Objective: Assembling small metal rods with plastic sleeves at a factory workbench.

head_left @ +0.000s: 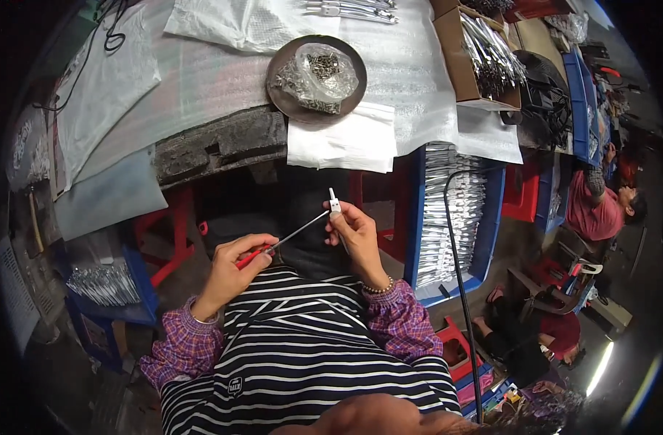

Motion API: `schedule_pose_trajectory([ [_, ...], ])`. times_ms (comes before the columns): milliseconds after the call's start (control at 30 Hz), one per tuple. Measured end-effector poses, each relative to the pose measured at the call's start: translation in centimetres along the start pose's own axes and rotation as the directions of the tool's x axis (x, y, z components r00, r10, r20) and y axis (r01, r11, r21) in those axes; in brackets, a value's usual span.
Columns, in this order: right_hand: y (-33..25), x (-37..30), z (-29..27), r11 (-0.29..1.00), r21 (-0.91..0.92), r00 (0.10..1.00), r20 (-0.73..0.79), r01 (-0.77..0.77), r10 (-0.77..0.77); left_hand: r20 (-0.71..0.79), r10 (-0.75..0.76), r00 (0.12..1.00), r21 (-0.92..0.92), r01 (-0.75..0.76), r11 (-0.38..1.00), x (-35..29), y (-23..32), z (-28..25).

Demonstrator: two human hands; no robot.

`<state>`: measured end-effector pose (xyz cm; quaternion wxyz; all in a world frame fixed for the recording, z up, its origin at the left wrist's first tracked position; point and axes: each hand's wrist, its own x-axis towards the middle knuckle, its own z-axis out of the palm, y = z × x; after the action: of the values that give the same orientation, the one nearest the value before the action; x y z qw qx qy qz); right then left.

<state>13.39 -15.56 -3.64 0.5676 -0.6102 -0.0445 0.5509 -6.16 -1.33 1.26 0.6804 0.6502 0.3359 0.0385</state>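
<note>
Head view shows your left hand (pixel 238 272), its fingers wrapped around the handle of a red screwdriver (pixel 295 233). Your right hand (pixel 357 235) pinches a small metal part (pixel 336 207) above your lap (pixel 309 258), and the screwdriver's tip meets this part. At right, a blue bin (pixel 494 217) holds many metal strips (pixel 449 210). Farther, on the covered table (pixel 411 80), a round plate (pixel 281 101) carries a clear bag (pixel 320 83).

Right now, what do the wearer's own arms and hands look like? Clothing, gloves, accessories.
Left hand and right hand are both ungloved. Loose purple plaid sleeves with reddish check lines cover the forearms, gathered at the cuffs. A beaded bracelet circles the right wrist. Anything on the left wrist is too small to tell.
</note>
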Motion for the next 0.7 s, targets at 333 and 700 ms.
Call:
schedule_pose_trajectory([
  [333, 0.2, 0.2, 0.9, 0.992, -0.123, 0.995, -0.082, 0.041, -0.051, -0.007, 0.007, 1.000, 0.056, -0.007, 0.998, 0.3, 0.4, -0.2],
  [700, 0.3, 0.2, 1.5, 0.902, -0.377, 0.956, -0.112, 0.210, -0.269, -0.024, -0.035, 0.999, 0.088, 0.037, 0.995, 0.2, 0.8, -0.5],
])
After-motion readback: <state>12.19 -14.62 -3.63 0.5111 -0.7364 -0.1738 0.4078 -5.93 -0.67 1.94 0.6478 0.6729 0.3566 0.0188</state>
